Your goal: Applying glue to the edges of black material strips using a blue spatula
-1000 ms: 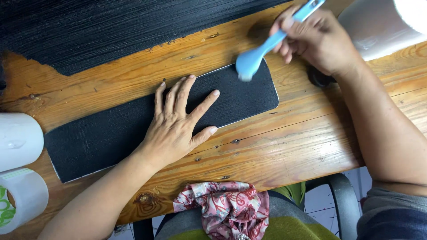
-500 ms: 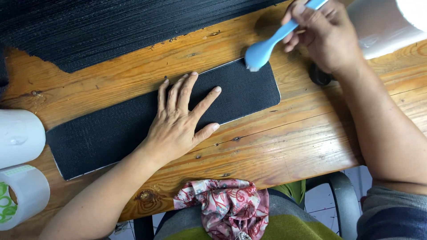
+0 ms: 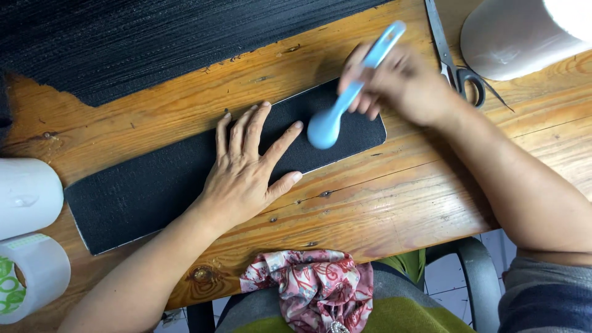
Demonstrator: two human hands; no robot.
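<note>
pressure first: keep left hand (image 3: pixel 246 176) flat on strip (image 3: pixel 154 185); right hand (image 3: pixel 401 83), pinching brush (image 3: pixel 345 102), strokes toward 3 o'clock.

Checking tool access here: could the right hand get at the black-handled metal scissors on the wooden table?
Probably yes: the scissors lie uncovered beside the right hand, though it holds a light blue plastic spoon-shaped tool.

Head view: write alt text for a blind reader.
A left hand lies flat on a black strip on a wooden table, while the right hand holds a light-blue spoon-shaped tool over its end. Scissors lie nearby.
</note>
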